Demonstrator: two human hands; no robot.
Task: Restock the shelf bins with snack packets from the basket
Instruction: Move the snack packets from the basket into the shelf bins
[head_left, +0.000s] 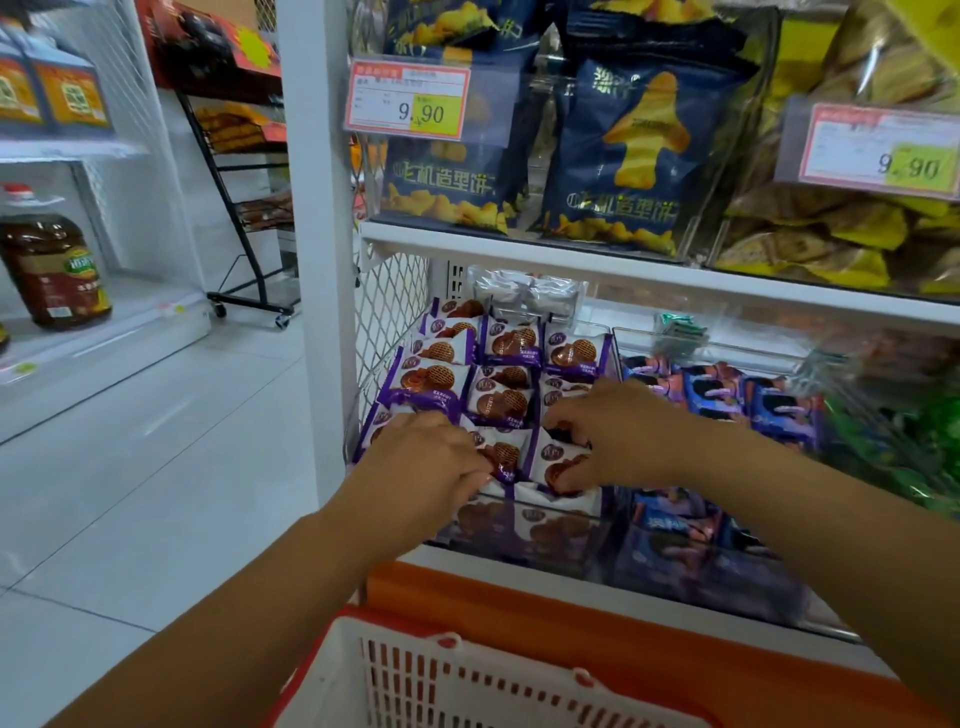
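Hands met over the clear bin (524, 543) at the left end of the lower shelf (457, 562), which was packed with rows of purple-and-white waffle biscuit packets (501, 400). Left hand (423, 460) lay knuckles-up on the front row with its fingers bent down onto a packet; whether it gripped or only pressed could not be told. Right hand (613, 434) pinched the front packet (553, 457) just beside it between thumb and curled fingers, and that packet stood tilted near the bin's front wall. A white-and-red basket (457, 686) sat below the shelf edge, nearest the camera. Blue snack packets (722, 400) filled the neighbouring bin to the right. On the upper shelf stood navy biscuit bags (634, 156) behind two 9.90 price tags (410, 98). Across the aisle, a bottle of cooking oil (52, 270) stood on a white shelf, with a black wheeled rack (244, 208) beyond.
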